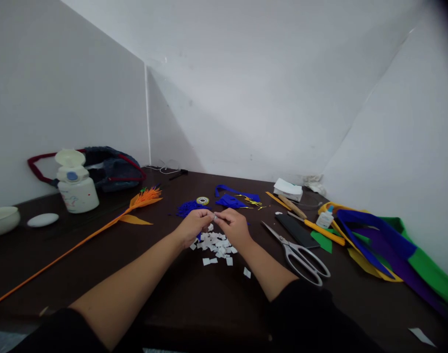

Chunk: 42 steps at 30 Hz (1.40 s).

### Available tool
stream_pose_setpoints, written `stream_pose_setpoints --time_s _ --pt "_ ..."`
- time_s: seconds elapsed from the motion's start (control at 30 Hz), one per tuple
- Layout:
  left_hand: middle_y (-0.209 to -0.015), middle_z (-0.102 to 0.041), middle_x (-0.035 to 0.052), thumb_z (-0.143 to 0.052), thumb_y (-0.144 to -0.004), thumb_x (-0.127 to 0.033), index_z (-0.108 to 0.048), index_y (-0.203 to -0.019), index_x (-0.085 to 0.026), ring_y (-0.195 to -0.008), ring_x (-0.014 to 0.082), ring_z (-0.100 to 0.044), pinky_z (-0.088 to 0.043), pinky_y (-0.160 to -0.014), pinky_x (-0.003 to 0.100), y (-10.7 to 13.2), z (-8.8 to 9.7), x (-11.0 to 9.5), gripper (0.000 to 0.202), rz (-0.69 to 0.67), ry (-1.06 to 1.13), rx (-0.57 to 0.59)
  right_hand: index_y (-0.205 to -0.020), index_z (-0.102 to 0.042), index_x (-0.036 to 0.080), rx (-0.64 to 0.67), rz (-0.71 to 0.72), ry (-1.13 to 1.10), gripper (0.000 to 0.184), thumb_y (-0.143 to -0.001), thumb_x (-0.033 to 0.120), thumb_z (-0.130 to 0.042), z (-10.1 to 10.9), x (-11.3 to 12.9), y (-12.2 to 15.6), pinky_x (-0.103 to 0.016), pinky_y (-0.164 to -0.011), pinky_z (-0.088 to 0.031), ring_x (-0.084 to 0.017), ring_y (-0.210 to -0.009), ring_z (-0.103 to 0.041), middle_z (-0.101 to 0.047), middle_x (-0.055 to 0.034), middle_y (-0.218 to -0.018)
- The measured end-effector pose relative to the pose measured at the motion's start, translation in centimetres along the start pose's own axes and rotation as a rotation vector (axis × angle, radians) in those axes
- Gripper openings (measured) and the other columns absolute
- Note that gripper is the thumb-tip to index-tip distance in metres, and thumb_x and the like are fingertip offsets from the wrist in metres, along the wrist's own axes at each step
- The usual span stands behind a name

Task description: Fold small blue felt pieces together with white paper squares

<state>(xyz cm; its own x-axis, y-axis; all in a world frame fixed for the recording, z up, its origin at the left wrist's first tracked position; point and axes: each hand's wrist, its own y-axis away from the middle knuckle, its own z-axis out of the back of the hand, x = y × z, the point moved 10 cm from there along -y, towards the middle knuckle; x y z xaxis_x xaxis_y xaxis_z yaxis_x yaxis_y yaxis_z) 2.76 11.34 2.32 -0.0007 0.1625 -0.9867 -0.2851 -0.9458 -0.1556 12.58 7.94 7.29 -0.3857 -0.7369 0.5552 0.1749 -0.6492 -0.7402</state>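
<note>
Above the middle of the table, my left hand (195, 226) and my right hand (234, 226) meet fingertip to fingertip. Both are closed in a pinch on a small white paper piece (214, 216), mostly covered by the fingers. Many cut white paper pieces (218, 245) lie scattered below the hands. A pile of thin blue snippets (189, 209) sits just beyond my left hand, with a round spool of tape or thread (202, 200) beside it. Farther back lie blue strips (231, 200) and yellow snippets (252, 201).
On the right are scissors (301, 255), a dark phone-like slab (295, 230), a yellow-handled knife (325, 232), a glue bottle (325, 218) and coloured sheets (382, 245). At left lie an orange craft flower (145, 197), a white bottle (78, 193), a bowl (3, 220) and a bag (123, 171).
</note>
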Motion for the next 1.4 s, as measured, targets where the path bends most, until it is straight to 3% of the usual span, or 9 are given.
stream_pose_setpoints --time_s 0.33,0.57,0.77,0.9,1.03,1.23,1.4 --pt "-0.044 -0.036 -0.0067 -0.052 -0.066 -0.041 -0.047 -0.057 -0.015 -0.041 0.006 -0.031 -0.023 -0.042 0.02 -0.2 0.6 0.1 0.028 -0.01 -0.12 -0.049 -0.07 -0.058 0.017 0.052 0.071 0.343 0.01 -0.076 0.021 -0.051 -0.4 0.5 -0.1 -0.025 -0.066 -0.037 -0.014 -0.071 -0.049 -0.055 -0.003 -0.07" --pt "-0.042 -0.04 -0.0056 -0.055 -0.062 -0.036 -0.059 -0.063 -0.013 -0.041 0.0065 -0.032 -0.022 -0.043 0.02 -0.1 0.6 0.0 0.024 -0.007 -0.256 -0.017 -0.061 -0.057 0.017 0.143 -0.077 0.274 0.007 -0.065 0.02 -0.061 -0.6 -1.4 -0.1 -0.021 -0.056 -0.035 -0.01 -0.059 -0.048 -0.053 0.0012 -0.061" --pt "-0.046 -0.046 -0.0039 -0.056 -0.059 -0.029 -0.061 -0.062 -0.013 -0.043 0.0065 -0.035 -0.023 -0.043 0.02 0.0 0.1 0.1 0.017 -0.017 -0.284 0.046 -0.065 -0.059 0.017 0.2 -0.202 0.156 0.011 -0.059 0.023 -0.066 -0.9 -3.0 0.4 -0.021 -0.055 -0.036 -0.01 -0.059 -0.05 -0.056 0.0019 -0.063" --pt "-0.043 -0.042 -0.0052 -0.056 -0.059 -0.028 -0.06 -0.06 -0.013 -0.041 0.0062 -0.032 -0.022 -0.042 0.02 -0.1 0.1 0.3 0.016 -0.003 -0.255 0.05 -0.074 -0.062 0.018 0.215 -0.131 0.15 0.011 -0.064 0.021 -0.063 -1.4 -2.4 0.5 -0.021 -0.057 -0.038 -0.01 -0.061 -0.051 -0.057 0.0002 -0.069" --pt "-0.042 -0.037 -0.0059 -0.055 -0.063 -0.035 -0.056 -0.059 -0.014 -0.041 0.0064 -0.031 -0.022 -0.042 0.02 -0.3 0.3 0.8 0.021 0.011 -0.219 0.03 -0.072 -0.063 0.018 0.233 -0.012 0.269 0.008 -0.072 0.021 -0.055 -1.5 -1.1 0.3 -0.022 -0.064 -0.036 -0.012 -0.068 -0.052 -0.059 -0.0016 -0.07" --pt "-0.047 -0.035 -0.0064 -0.054 -0.066 -0.045 -0.051 -0.065 -0.016 -0.041 0.0058 -0.03 -0.021 -0.041 0.019 -0.7 2.1 1.1 0.029 0.02 -0.116 -0.12 -0.066 -0.055 0.017 0.161 -0.047 0.418 0.017 -0.078 0.027 -0.047 -0.3 -1.0 -0.3 -0.022 -0.059 -0.031 -0.011 -0.063 -0.047 -0.054 -0.0002 -0.064" --pt "-0.047 -0.028 -0.0085 -0.055 -0.067 -0.045 -0.048 -0.068 -0.016 -0.038 0.0031 -0.024 -0.018 -0.04 0.017 -0.7 2.6 1.5 0.03 0.093 0.132 -0.164 -0.053 -0.046 0.017 0.12 -0.066 0.422 0.031 -0.079 0.032 -0.043 0.2 -1.2 -0.6 -0.022 -0.054 -0.027 -0.01 -0.054 -0.04 -0.044 0.0023 -0.053"
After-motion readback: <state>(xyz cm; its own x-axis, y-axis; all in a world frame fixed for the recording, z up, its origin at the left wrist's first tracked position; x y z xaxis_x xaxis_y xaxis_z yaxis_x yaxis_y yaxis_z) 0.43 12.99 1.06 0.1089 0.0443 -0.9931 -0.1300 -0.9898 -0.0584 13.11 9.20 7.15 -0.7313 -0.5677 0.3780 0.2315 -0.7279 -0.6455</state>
